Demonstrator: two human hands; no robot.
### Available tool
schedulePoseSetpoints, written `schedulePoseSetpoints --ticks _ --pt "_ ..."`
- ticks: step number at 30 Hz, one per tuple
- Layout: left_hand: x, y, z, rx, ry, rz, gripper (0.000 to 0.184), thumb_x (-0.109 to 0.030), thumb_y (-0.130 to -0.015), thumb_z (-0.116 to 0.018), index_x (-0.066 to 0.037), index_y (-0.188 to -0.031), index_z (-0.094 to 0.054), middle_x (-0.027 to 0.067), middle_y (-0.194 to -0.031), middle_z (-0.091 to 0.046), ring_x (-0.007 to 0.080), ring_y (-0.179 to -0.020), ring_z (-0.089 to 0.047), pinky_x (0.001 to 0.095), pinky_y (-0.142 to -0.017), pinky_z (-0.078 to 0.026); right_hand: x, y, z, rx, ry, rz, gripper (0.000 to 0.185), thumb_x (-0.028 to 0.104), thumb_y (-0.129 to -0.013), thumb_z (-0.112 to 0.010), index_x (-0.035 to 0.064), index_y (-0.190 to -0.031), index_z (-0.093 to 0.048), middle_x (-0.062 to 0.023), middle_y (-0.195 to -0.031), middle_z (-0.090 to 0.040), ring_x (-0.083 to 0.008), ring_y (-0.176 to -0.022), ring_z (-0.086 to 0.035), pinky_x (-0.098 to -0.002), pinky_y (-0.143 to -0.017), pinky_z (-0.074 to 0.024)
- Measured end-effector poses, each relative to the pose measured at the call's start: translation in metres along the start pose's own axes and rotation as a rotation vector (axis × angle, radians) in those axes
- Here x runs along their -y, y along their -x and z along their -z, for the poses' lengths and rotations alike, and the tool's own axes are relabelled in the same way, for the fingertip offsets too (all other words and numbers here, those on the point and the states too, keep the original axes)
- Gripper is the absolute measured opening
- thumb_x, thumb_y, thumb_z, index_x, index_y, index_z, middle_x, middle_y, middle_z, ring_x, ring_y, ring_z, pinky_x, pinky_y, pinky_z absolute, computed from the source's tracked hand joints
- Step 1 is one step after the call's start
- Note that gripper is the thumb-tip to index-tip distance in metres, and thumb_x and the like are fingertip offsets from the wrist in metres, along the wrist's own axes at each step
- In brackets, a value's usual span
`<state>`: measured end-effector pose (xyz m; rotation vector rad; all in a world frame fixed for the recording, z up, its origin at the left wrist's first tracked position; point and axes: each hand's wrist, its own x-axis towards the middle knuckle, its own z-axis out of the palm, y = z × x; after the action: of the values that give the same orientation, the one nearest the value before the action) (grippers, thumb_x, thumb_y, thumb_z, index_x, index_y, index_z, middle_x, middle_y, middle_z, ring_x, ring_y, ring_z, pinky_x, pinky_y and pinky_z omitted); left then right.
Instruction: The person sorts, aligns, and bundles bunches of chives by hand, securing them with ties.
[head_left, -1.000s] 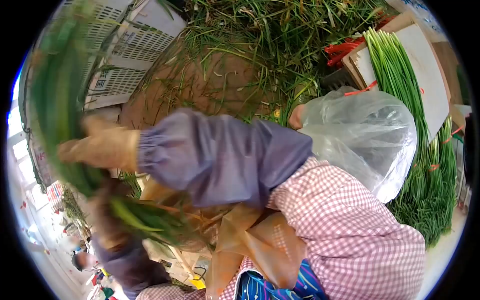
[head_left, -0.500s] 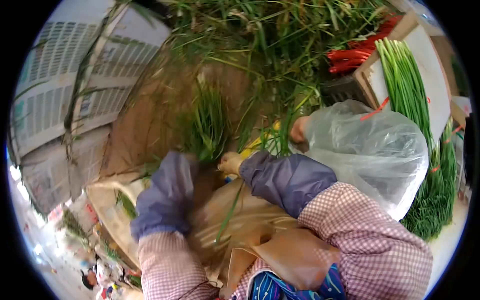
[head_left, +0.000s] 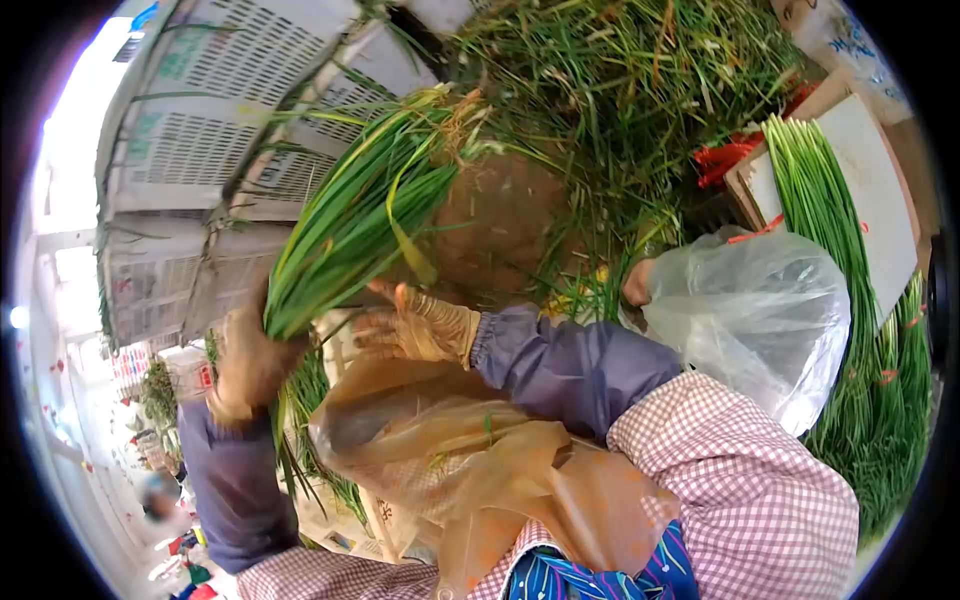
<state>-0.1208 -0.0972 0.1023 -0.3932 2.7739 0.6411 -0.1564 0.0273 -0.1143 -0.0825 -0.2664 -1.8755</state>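
Note:
My left hand (head_left: 250,368), slightly blurred, is closed around the leafy end of a bunch of green chives (head_left: 365,210). The bunch is lifted in front of the crates, its brownish root ends pointing up and to the right, with some yellowed leaves among the green. Just below and right of it is my right hand (head_left: 425,325) in a tan glove, fingers spread and holding nothing. A brown plastic apron (head_left: 480,450) covers my lap. More chives (head_left: 310,400) show beneath my left hand, beside my knee.
White slatted crates (head_left: 215,150) stand at the left. Loose leaves (head_left: 640,90) are heaped at the back. At the right, tied chive bundles (head_left: 820,190) lie on a white board (head_left: 880,200), near red ties (head_left: 725,160). Clear plastic (head_left: 750,300) covers something by my right arm.
My left hand has swung up and left, and the bunch of chives is now raised in it. My right hand has opened and moved slightly left. The view has shifted leftward.

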Motion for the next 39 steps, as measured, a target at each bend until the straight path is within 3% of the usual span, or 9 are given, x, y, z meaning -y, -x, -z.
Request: schedulePoseSetpoints --ticks 5,15,17,22,25,28,30,37,39 --pt "0.003 0.142 -0.033 -0.224 0.047 0.132 0.073 -0.001 -0.07 -0.071 0.0 -0.134 -0.035 0.0163 -0.117 -0.057 0.0235 -0.107 -0.056 0.0304 -0.09 -0.044 0.017 0.005 -0.053 -0.021 0.21 0.283 0.076 0.057 -0.076 -0.061 0.0089 -0.131 -0.042 -0.0121 -0.123 -0.053 -0.0236 -0.113 -0.052 -0.0425 -0.096 -0.0425" --pt "0.057 0.257 -0.122 -0.307 0.244 0.355 0.049 -0.014 -0.08 -0.067 0.001 -0.122 -0.046 0.0146 -0.107 -0.063 0.0243 -0.094 -0.063 0.0316 -0.077 -0.049 0.039 -0.029 -0.059 -0.502 0.921 0.629 0.027 0.019 -0.085 -0.063 -0.0017 -0.101 -0.059 -0.0125 -0.079 -0.064 -0.0218 -0.064 -0.062 -0.0308 -0.055 -0.0489" --pt "0.085 0.269 -0.146 -0.346 0.303 0.343 0.048 -0.014 -0.08 -0.067 0.001 -0.122 -0.047 0.0149 -0.108 -0.063 0.0241 -0.095 -0.062 0.0315 -0.078 -0.048 0.043 -0.032 -0.059 -0.44 1.882 0.815 0.027 0.013 -0.087 -0.054 0.0048 -0.113 -0.058 -0.0125 -0.104 -0.063 -0.0209 -0.092 -0.06 -0.0275 -0.074 -0.0456" --pt "0.094 0.264 -0.166 -0.373 0.324 0.262 0.047 -0.014 -0.082 -0.065 0.001 -0.122 -0.047 0.0157 -0.108 -0.062 0.0251 -0.096 -0.061 0.0316 -0.081 -0.047 0.197 -0.026 -0.062 -0.789 3.406 1.096 0.013 0.019 -0.086 -0.053 0.0075 -0.089 -0.059 -0.0067 -0.084 -0.06 -0.0194 -0.071 -0.06 -0.0324 -0.062 -0.0511" --pt "0.086 0.264 -0.177 -0.391 0.213 0.289 0.055 -0.016 -0.081 -0.066 0.0 -0.128 -0.042 0.0151 -0.115 -0.058 0.024 -0.101 -0.058 0.0312 -0.081 -0.047 0.212 0.03 -0.132 -0.951 1.957 0.779 0.02 0.026 -0.087 -0.055 0.0083 -0.093 -0.06 -0.004 -0.081 -0.059 -0.0158 -0.066 -0.059 -0.0294 -0.056 -0.0506" --pt "0.087 0.261 -0.193 -0.462 0.557 0.279 0.065 -0.014 -0.078 -0.07 -0.003 -0.132 -0.037 0.0141 -0.12 -0.056 0.0234 -0.104 -0.057 0.0329 -0.084 -0.046 0.154 0.052 -0.166 -0.861 1.446 0.447 0.026 0.031 -0.089 -0.055 0.0093 -0.101 -0.062 -0.0031 -0.082 -0.058 -0.0164 -0.066 -0.059 -0.0272 -0.058 -0.0521" --pt "0.087 0.262 -0.205 -0.491 0.626 0.43 0.07 -0.011 -0.075 -0.072 -0.005 -0.134 -0.034 0.0138 -0.126 -0.052 0.0251 -0.108 -0.055 0.0327 -0.089 -0.045 0.082 0.054 -0.096 -0.282 2.159 0.07 0.034 0.026 -0.082 -0.063 0.0065 -0.11 -0.061 -0.0086 -0.094 -0.063 -0.0193 -0.085 -0.06 -0.0289 -0.076 -0.0499" --pt "0.068 0.255 -0.204 -0.603 0.632 0.207 0.048 0.0 -0.089 -0.051 -0.005 -0.134 -0.036 0.0106 -0.126 -0.05 0.0202 -0.11 -0.053 0.0316 -0.089 -0.047 0.013 0.036 -0.089 -0.459 1.917 -0.001 0.035 0.026 -0.077 -0.061 0.0067 -0.105 -0.065 -0.0188 -0.091 -0.065 -0.0319 -0.088 -0.062 -0.0356 -0.078 -0.0488" --pt "0.059 0.251 -0.2 -0.535 0.627 0.243 0.051 0.002 -0.087 -0.053 -0.004 -0.135 -0.035 0.0105 -0.125 -0.051 0.0197 -0.109 -0.053 0.031 -0.088 -0.047 0.048 0.038 -0.1 -0.262 2.718 0.044 0.029 0.018 -0.075 -0.058 0.0094 -0.102 -0.065 -0.0159 -0.087 -0.065 -0.0296 -0.083 -0.063 -0.0364 -0.077 -0.0502"
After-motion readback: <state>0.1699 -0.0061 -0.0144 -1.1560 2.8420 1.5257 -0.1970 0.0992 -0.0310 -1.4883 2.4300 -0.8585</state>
